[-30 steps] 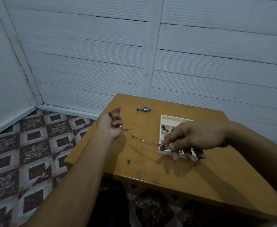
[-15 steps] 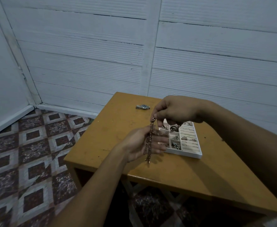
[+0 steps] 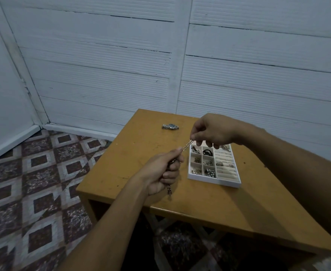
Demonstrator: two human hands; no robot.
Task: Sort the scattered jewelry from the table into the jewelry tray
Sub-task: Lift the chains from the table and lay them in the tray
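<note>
Half a second ago the pale metal link chain [image 3: 186, 147] hung across our flat left palm. Now our left hand [image 3: 160, 173] has curled round it, bundling it, while our right hand [image 3: 211, 132] pinches its top end over the ochre wooden desk [image 3: 141, 145]. We judge it nearly ready for the white compartmented jewelry tray [image 3: 213, 180] just beside. Its links are fine and shiny, and a short tail dangles below our fist.

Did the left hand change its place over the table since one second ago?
Yes. The left hand, gripping the chain, has moved right, from the left edge of the table to just beside the jewelry tray.
</note>
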